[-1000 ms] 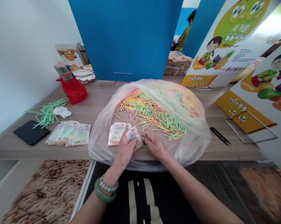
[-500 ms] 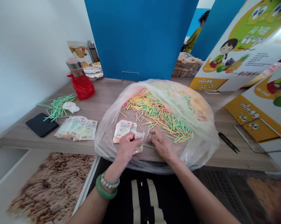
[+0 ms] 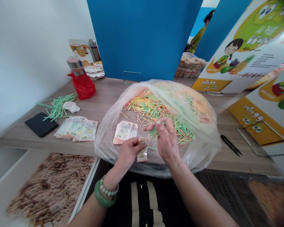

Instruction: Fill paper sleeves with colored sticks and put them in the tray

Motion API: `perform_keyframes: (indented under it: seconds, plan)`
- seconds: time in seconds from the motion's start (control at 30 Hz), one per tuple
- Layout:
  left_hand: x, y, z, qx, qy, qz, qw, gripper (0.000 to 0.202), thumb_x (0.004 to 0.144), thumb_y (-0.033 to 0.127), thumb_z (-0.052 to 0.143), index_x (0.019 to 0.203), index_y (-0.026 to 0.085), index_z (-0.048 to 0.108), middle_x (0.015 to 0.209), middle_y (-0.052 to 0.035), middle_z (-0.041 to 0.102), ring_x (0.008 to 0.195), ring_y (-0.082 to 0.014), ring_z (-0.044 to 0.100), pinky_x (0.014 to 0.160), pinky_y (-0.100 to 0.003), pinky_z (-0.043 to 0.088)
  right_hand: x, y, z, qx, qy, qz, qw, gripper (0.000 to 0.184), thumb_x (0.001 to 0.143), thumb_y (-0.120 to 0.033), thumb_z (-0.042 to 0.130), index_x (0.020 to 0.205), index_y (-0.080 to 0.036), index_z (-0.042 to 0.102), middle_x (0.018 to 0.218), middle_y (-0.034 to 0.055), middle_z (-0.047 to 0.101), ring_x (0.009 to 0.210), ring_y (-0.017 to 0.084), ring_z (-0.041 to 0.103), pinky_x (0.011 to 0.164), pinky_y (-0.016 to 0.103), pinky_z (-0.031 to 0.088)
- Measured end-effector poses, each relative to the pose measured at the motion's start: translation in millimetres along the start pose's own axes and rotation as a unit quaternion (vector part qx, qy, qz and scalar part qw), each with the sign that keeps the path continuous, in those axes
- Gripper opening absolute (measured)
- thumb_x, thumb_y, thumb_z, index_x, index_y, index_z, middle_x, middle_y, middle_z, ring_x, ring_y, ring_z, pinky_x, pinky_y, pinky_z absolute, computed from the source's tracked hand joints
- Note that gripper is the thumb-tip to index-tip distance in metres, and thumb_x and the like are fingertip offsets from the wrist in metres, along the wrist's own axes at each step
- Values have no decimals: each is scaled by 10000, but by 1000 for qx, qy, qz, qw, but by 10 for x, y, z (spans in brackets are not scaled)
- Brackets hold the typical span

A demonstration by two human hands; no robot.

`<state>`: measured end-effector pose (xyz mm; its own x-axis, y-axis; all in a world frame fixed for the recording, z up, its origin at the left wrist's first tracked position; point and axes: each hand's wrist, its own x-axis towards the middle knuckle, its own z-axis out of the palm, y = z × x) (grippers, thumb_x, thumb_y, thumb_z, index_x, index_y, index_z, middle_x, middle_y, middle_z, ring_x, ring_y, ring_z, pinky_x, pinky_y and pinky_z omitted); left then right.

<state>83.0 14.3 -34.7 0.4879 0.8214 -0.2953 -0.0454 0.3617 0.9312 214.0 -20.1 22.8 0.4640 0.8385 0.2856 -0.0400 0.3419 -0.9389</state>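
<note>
My left hand pinches a small clear printed packet by its upper edge, above the front of a large translucent plastic bag. My right hand is turned palm up just right of the packet, its fingers curled with the thumb over them. A few thin green and yellow sticks show at its fingers and appear held there. Behind it, a heap of thin coloured sticks spreads over the bag. Several flat packets lie left of my left hand.
To the left are filled packets, a black phone, long green sticks, a crumpled tissue and a flask in a red bag. Black snips lie right. An open drawer sits below. Another person is behind.
My right hand has turned from palm down to palm up and risen, with sticks now showing at its fingers. My left hand has moved the packet slightly right and tilted it upright.
</note>
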Motion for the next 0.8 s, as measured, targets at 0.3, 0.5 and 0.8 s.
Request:
perform_keyframes:
  seconds: [0.3, 0.5, 0.8]
  plan:
    - [-63, 69, -22, -31, -36, -17, 999, 396, 539, 448, 889, 682, 156, 663, 636, 12, 622, 604, -142, 566, 648, -297, 485, -151, 191, 103, -2, -18, 22, 1000, 162, 986, -393, 493, 892, -262, 476, 803, -13, 680, 891, 195, 682, 878, 385, 526]
    - [-108, 111, -34, -20, -43, -13, 999, 368, 587, 451, 859, 722, 152, 692, 681, -2, 641, 648, -150, 575, 655, -288, 477, -182, 188, 24, 18, -26, 33, 999, 152, 959, -371, 553, 881, -257, 488, 788, -15, 678, 859, 193, 683, 828, 358, 532]
    - [-136, 104, -72, -21, -40, -15, 999, 304, 581, 358, 861, 662, 134, 672, 620, 18, 599, 595, -113, 527, 627, -264, 429, -203, 144, -5, 41, -76, 33, 996, 125, 960, -336, 561, 893, -260, 488, 754, -29, 683, 874, 192, 683, 892, 372, 494]
